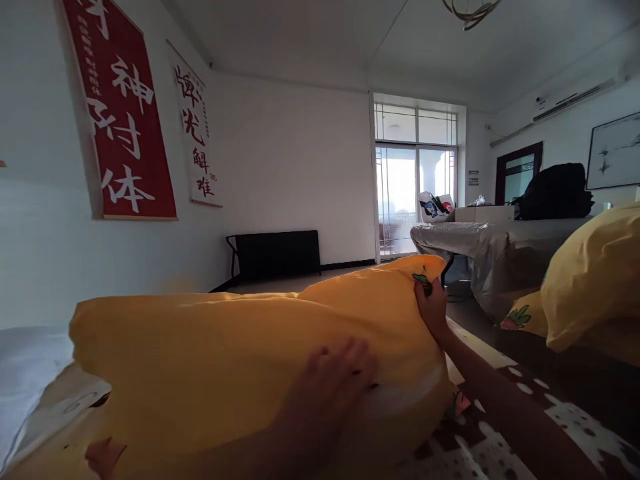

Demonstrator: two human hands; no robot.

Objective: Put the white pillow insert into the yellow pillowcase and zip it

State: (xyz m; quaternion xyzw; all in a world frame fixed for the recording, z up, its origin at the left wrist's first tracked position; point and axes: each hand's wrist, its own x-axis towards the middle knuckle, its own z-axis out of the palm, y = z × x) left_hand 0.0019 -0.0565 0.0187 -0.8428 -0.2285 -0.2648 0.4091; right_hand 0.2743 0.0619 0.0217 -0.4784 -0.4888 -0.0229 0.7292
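Observation:
A large yellow pillow (pixel 215 360) with a plump, creased cover fills the lower middle of the view, standing raised above a patterned cloth (pixel 485 440). My left hand (pixel 343 367), blurred by motion, lies against the near face of the pillow, its fingers curled; whether it pinches the fabric is unclear. At the pillow's upper right corner, beside a small green leaf print, my right hand (pixel 433 300) grips the yellow fabric.
More yellow bedding (pixel 595 273) is piled at the right. Behind it, a plastic-covered table (pixel 470 240) holds a black bag (pixel 557 190) and a white box (pixel 485 213). A black folded panel (pixel 277 253) leans by the back wall. White fabric (pixel 30 373) lies at the left.

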